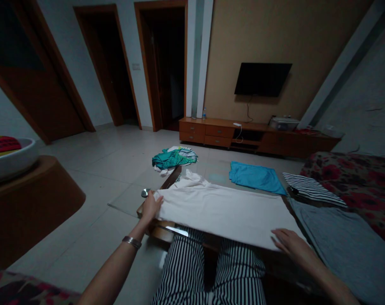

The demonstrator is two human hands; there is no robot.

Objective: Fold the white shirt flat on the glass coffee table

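Seemingly flat, both hands' fingers, left hand (150, 206) and right hand (289, 240), press the white garment (224, 209).

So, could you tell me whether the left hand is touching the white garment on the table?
Touching. The head view shows the left hand laid flat on the end of the white garment, fingers overlapping its edge with no gap.

Five garments (224, 209), two hands (150, 206)
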